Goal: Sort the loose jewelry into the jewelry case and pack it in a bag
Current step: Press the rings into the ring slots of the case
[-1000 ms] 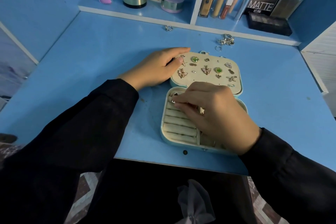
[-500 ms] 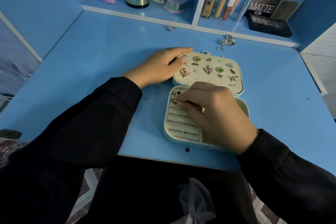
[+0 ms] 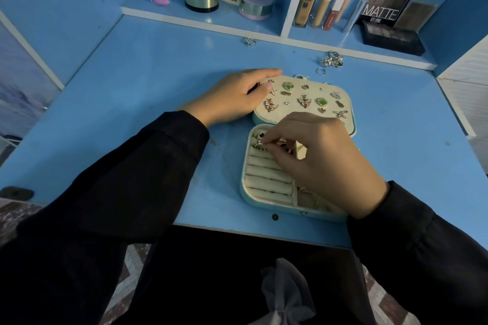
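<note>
Your left hand (image 3: pixel 237 97) lies on the 9 o'clock edge of the open lid (image 3: pixel 298 91), fingers loosely straight, thumb tip touching the cream panel beside a star stud (image 3: pixel 272 91). Your right hand (image 3: pixel 324 161) is over the tray half of the jewelry case (image 3: pixel 244 194), thumb and forefinger pinching a small silver piece (image 3: pixel 260 143) at the topmost ring rolls (image 3: pixel 266 179). The case sits mid-table (image 3: pixel 132 82), lid folded flat at 12 o'clock of the tray, studs and charms pinned across it. A loose jewelry heap (image 3: pixel 331 59) lies at 1 o'clock from the case, near the shelf (image 3: pixel 211 21). A single ring (image 3: pixel 320 71) is just beside it. A lone ring (image 3: pixel 249 41) lies at 11 o'clock. Gold rings (image 3: pixel 307 196) lie in the tray's 5 o'clock compartment, partly under your wrist.
</note>
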A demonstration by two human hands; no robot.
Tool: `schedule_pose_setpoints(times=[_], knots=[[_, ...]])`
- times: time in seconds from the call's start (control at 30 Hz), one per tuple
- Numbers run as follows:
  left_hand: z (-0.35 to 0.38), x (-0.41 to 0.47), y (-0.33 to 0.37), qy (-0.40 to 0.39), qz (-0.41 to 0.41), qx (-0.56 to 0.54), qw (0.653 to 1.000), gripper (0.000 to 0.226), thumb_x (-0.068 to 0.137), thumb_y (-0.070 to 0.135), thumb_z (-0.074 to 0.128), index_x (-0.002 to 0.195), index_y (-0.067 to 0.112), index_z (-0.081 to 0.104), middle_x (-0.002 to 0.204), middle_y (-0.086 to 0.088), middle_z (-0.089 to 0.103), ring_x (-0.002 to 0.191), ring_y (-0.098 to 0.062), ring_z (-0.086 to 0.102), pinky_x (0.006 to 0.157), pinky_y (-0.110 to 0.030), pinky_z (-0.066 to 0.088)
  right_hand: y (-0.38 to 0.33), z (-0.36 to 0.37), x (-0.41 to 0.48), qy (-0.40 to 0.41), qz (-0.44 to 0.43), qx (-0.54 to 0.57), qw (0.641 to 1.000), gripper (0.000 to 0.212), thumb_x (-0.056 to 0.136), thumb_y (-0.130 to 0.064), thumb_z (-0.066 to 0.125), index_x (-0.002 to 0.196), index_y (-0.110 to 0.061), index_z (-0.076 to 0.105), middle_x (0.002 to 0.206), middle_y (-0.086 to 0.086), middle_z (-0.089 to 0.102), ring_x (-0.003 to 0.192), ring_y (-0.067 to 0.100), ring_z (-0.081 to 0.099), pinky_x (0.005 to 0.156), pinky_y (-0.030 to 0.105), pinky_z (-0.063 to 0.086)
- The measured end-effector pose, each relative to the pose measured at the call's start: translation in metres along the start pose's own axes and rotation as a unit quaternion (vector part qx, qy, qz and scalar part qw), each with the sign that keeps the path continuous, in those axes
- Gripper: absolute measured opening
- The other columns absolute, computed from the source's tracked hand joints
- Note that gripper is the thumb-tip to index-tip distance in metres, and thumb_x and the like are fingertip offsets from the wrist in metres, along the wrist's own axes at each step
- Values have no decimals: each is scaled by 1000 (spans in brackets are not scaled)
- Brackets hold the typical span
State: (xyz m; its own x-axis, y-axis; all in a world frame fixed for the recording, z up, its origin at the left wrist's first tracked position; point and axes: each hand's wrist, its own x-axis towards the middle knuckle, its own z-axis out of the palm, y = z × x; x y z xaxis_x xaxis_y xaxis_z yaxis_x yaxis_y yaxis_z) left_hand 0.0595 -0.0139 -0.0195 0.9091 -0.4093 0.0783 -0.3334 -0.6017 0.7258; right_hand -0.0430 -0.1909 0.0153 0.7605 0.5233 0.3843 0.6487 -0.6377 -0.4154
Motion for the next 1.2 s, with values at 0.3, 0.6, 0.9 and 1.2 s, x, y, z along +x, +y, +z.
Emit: schedule_pose_setpoints(times=[0.3,0.6,0.9,1.2], knots=[[1,1,-1,1,8,12,1000,41,104,30,42,145,30,44,134,10,58,111,-5,57,99,-21,42,2,0,4,-15,-4,-3,1000,11,78,-9,68,84,-13,76,72,-2,66,61,3,45,63,15,39],[1,2,-4,0,5,-8,1000,41,104,31,42,144,32,45,142,13,52,122,-1,52,108,-30,40,3,3,5,-15,4,8,1000,13,78,-10,68,85,-13,78,72,-1,69,61,7,53,63,24,47],[0,12,-11,78,41,-17,996,35,104,26,45,137,26,53,140,12,52,128,5,43,105,-8,29,68,-44,-5,138,164,114,970,12,92,-18,65,101,-19,72,98,-5,72,84,0,64,77,11,47],[-15,61,-41,176,37,109,978,33,99,24,51,130,15,59,135,-3,53,125,-15,50,106,-22,34,183,-40,9,51,218,-91,970,40,96,-21,58,134,-9,56,135,10,58,121,25,55,102,12,29]])
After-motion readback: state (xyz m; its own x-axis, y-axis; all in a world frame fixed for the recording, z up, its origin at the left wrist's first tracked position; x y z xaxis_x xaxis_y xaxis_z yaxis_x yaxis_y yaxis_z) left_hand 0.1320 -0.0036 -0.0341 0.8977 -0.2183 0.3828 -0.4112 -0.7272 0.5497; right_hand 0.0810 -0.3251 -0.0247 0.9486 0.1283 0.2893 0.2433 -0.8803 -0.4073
